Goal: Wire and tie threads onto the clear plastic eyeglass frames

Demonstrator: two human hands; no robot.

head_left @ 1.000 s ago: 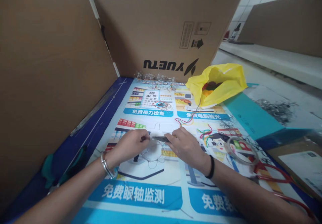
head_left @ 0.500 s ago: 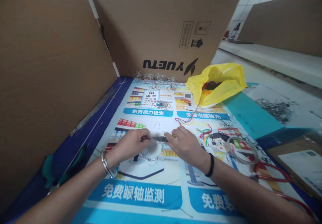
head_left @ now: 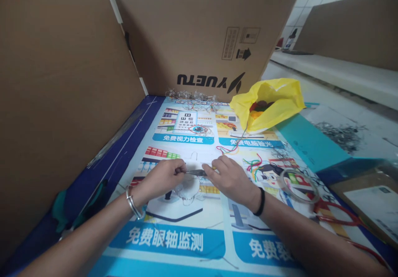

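Near the middle of the printed sheet (head_left: 214, 208), in the head view, thin wire (head_left: 187, 203) hangs or lies in fine loops just below the two hands; which of the two cannot be told. The left hand (head_left: 169, 176) is closed to a fingertip pinch, seemingly on this wire, at the tip of the pliers (head_left: 195, 172). The right hand (head_left: 228, 181) is wrapped around the pliers' handles, their nose pointing left.

The wire should be very light and springy, easy to bend out of shape and apt to slip; a pinch close to the pliers' tip looks the surest hold. The pliers should feel stiff and heavier, best held by the handles.

At the far right, the yellow bag (head_left: 280, 117) gapes open, with dark red and orange contents (head_left: 259, 109) inside, perhaps yarn. Beyond the teal panel (head_left: 317, 142), loose dark wire pieces (head_left: 340, 136) lie heaped on a pale surface.
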